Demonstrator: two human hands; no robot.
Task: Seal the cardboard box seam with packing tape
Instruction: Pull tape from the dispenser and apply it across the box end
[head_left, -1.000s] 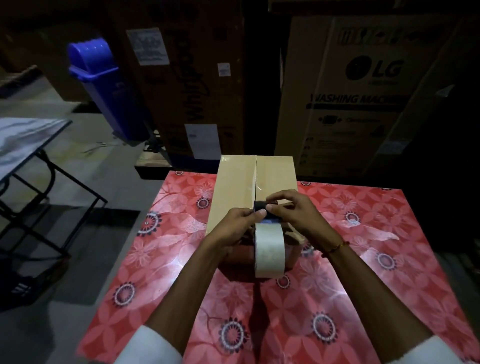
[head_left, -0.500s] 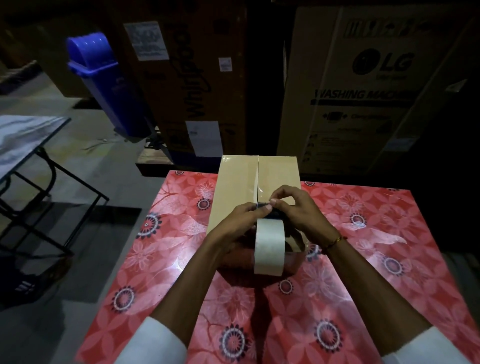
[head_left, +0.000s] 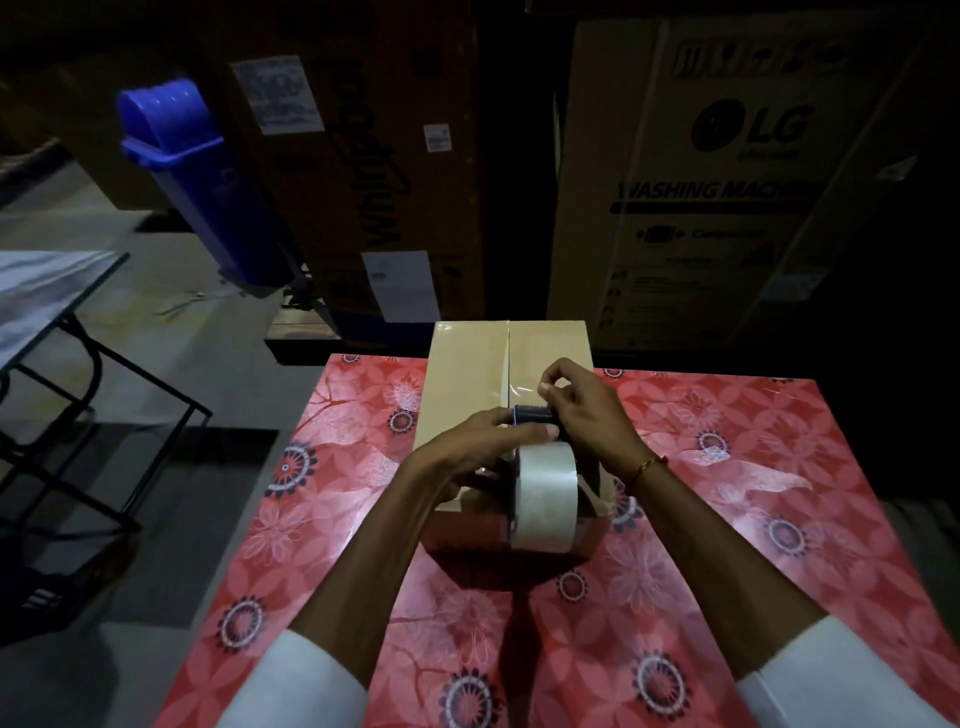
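**Taping the seam of a cardboard box**

Lying flat on the far middle of the bench (head_left: 779, 519), the cardboard box (head_left: 467, 374) has its closed top flaps meeting in a centre seam (head_left: 508, 353) that runs away from the person. The far stretch of the seam shows bare; the near stretch is hidden behind the hands and the tape.

A roll of pale packing tape (head_left: 544, 499) sits in a dark dispenser (head_left: 532, 415), upright on edge over the near end of the box, in line with the seam. The left hand (head_left: 478, 447) is clasped around the dispenser from the left, thumb lying across its top. The right hand (head_left: 587, 410) reaches in from the right, its thumb and forefinger pinched together just beyond the dispenser's front edge, above the seam; a thin glint there suggests clear tape, though it is too faint to be sure. A thread band circles the right wrist, and both forearms end in white sleeves.

The bench wears a red floral covering. Behind it stand tall cartons, one printed for a washing machine (head_left: 727, 182), with a blue bin (head_left: 197, 176) leaning at the left.
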